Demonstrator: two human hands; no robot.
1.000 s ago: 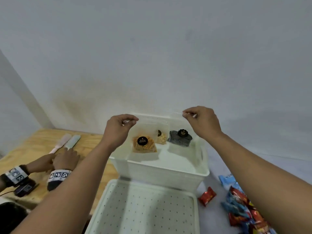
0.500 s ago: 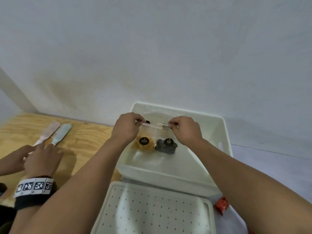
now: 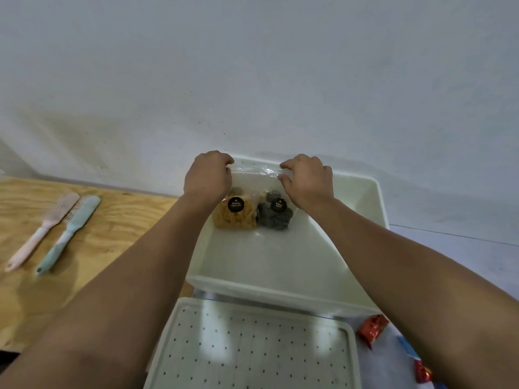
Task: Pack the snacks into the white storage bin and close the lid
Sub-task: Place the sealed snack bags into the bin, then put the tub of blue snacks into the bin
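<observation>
Two bare forearms enter from the lower frame edge. No sleeve, watch, band or glove visible on either arm up to where the frame cuts them off. Left hand [image 3: 207,175] and right hand [image 3: 308,181]: no rings visible on the backs of the hands or knuckles. Fingertips partly hidden; nails cannot be made out.

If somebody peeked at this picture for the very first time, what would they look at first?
Probably the two hands, left hand and right hand, pinching a clear snack bag at the far end of the white storage bin. Orange and dark snacks show through it. Next, the dotted white lid lying in front of the bin, and two hairbrushes on the wooden table at left.
</observation>
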